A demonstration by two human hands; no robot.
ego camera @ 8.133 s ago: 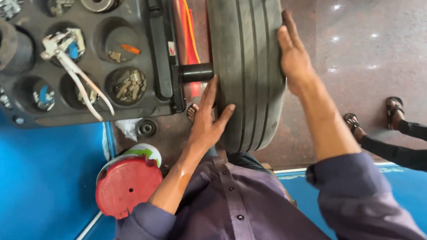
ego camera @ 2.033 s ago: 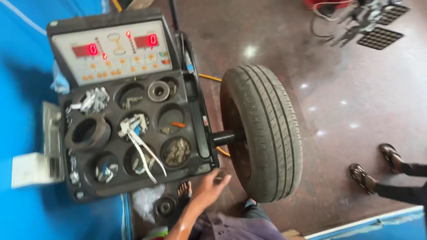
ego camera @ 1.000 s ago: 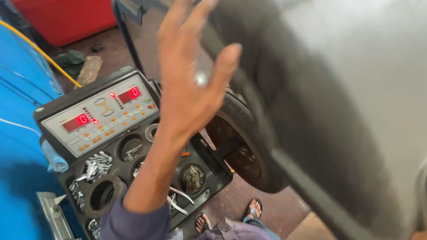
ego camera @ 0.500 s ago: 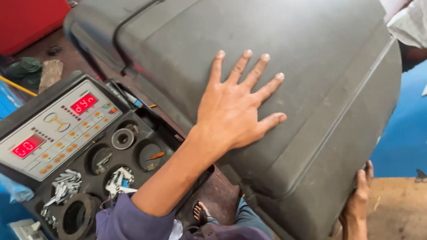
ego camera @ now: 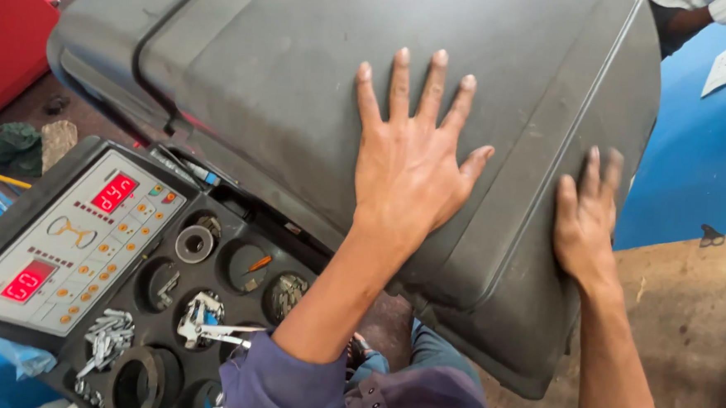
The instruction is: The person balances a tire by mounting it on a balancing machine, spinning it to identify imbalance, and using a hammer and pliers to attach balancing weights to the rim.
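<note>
I have my left hand (ego camera: 410,177) flat on the big dark grey cover (ego camera: 303,85) that fills the upper middle of the frame, fingers spread wide and palm pressed against its top surface, gripping nothing. My right hand (ego camera: 587,220) sits at the right of the frame on the cover's side edge, fingers stretched up along it and open; it looks slightly blurred, so I cannot tell how firmly it presses. The cover slants from the upper left down toward the lower right, above my purple sleeves. Below it at the lower left is the machine's control panel (ego camera: 71,242) with two red number displays and rows of small orange buttons. Just right of the panel is a black tray (ego camera: 237,230) of round pockets holding a metal ring (ego camera: 194,243), a pair of pliers (ego camera: 207,328) and small metal weights (ego camera: 107,340). A red box (ego camera: 7,40) stands at the upper left, and a blue wall (ego camera: 706,139) fills the upper right.
</note>
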